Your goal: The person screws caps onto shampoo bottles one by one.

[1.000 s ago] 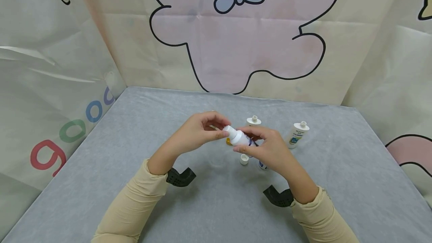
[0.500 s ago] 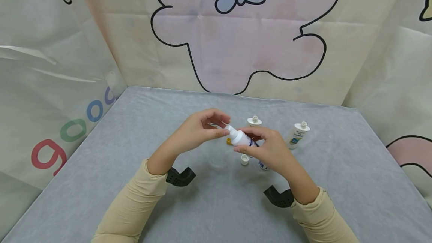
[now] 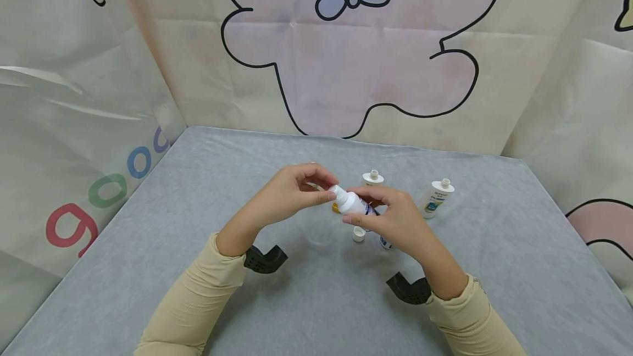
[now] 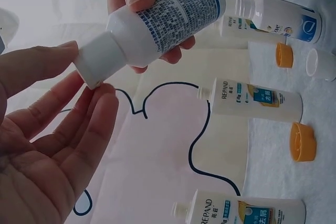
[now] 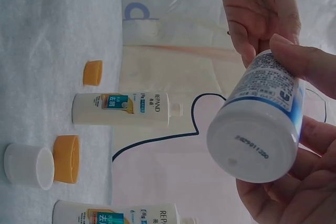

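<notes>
A white bottle [image 3: 353, 203] with fine blue print hangs tilted above the table, its white cap [image 4: 101, 59] pointing up to the left. My right hand [image 3: 393, 216] grips the bottle's body, thumb on one side and fingers round the other. At the cap, my left hand [image 3: 292, 194] pinches with the thumb on one edge and fingertips on the opposite edge. The right wrist view shows the bottle's base, with a stamped number.
Uncapped REPAND bottles [image 3: 435, 199] stand on the grey cloth-covered table [image 3: 316, 301]. Near them are an open white and blue bottle [image 4: 286, 20], a loose white cap [image 3: 358, 233] and orange caps [image 4: 303, 142]. A printed curtain [image 3: 198, 70] rises behind the table.
My left fingers lifted slightly off the cap half a second ago and have come back down onto it. The right hand and the bottle have hardly moved.
</notes>
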`<state>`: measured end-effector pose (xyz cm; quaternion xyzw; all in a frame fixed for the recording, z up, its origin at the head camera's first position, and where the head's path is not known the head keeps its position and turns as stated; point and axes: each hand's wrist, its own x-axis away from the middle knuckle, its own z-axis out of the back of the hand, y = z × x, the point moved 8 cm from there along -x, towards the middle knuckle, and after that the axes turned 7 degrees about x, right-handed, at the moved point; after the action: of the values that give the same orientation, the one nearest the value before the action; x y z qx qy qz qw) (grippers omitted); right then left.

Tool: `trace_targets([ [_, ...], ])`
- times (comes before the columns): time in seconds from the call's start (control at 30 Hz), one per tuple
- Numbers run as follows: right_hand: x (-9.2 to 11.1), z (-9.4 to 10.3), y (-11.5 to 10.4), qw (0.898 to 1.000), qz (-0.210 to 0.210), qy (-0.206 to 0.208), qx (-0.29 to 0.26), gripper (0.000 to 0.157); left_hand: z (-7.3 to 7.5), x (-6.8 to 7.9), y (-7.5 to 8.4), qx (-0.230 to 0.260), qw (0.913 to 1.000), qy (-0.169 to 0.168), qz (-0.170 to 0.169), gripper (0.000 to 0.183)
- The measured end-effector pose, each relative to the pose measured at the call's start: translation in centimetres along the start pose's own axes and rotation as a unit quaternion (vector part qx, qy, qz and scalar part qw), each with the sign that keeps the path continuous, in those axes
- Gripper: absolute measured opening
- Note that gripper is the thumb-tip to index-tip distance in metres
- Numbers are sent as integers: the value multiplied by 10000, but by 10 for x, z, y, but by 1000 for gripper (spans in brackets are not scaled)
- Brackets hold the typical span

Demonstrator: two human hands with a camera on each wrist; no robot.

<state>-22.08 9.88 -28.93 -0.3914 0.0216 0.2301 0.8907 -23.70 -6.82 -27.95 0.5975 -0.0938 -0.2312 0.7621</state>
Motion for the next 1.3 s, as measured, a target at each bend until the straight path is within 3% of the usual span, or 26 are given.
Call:
trace_targets([
  [0.5, 0, -1, 0, 10000, 13, -78, -37, 36, -6, 3, 8, 342, 9980, -389, -356, 23],
  [0.77, -1, -1, 0, 10000, 35, -16, 10, 36, 4, 2, -2, -47, 9988, 351, 327, 27],
  [0.9, -1, -1, 0, 10000, 61, -19, -16, 35, 5, 1, -3, -289, 9978, 513, 315, 20],
  [1.07, -1, -1, 0, 10000, 60, -6, 10, 35, 3, 1, -1, -355, 9981, 496, 130, 18],
  [1.3, -1, 0, 2, 9999, -28, 6, 104, 38, -1, 2, 2, 70, 9997, 217, 6, 19],
])
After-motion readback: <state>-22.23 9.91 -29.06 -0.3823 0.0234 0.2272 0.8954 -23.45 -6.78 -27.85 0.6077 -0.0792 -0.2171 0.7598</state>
